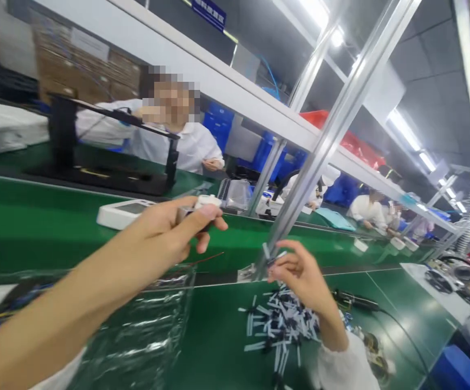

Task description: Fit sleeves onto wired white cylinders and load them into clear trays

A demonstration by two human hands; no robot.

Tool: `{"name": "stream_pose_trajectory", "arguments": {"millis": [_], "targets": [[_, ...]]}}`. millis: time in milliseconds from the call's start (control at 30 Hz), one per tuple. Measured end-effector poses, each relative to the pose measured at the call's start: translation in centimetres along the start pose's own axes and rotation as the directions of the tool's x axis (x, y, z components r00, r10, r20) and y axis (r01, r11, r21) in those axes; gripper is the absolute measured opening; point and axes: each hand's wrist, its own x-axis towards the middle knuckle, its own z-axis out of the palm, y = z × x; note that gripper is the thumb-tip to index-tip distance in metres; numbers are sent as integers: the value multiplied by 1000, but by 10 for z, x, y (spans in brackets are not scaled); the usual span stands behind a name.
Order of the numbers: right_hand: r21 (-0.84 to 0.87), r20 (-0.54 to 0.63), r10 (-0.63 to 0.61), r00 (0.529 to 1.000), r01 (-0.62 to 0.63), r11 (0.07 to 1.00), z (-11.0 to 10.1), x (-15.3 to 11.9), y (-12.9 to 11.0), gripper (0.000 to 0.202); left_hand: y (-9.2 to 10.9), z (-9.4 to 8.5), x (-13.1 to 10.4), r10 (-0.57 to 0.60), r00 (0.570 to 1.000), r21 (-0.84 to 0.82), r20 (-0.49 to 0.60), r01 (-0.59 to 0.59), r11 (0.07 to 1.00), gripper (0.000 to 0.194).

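Note:
Raised over the green belt, my left hand (186,225) is closed on a small white plastic part (208,202); something dark shows beneath it, partly hidden by the fingers. My right hand (298,273) pinches a small dark piece with a pale strip (266,252), slightly blurred. Just below that hand lies a loose pile of small dark pieces with pale strips (287,319) on the green work surface. A clear plastic tray (145,325) with ridged compartments sits under my left forearm.
A white box-shaped device (117,215) rests on the green belt (27,216). A metal post (312,162) rises behind my right hand. A black corded tool (357,300) lies to the right. Across the belt, a person in white (196,146) sits behind a black frame (62,130).

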Motion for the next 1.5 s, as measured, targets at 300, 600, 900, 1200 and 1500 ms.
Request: {"name": "stream_pose_trajectory", "arguments": {"millis": [300, 600, 900, 1200, 1500], "targets": [[33, -159, -297, 942, 305, 952, 24, 13, -61, 25, 11, 26, -18, -19, 996, -1, 87, 20, 1000, 52], [-33, -210, -305, 929, 305, 952, 41, 27, -51, 32, 3, 37, -19, -68, 997, 43, 37, 67, 997, 65], [-1, -289, -376, 880, 393, 920, 49, 24, -55, 9, -2, 45, -20, 19, 999, 150, -48, -12, 989, 67], [125, -173, -451, 875, 474, 872, 53, 22, -51, 22, 4, 45, -23, 138, 988, 240, -65, -119, 963, 62], [189, -185, -360, 914, 393, 900, 60, 25, -50, 5, 5, 46, -27, 210, 975, 295, -77, -179, 939, 56]]}}
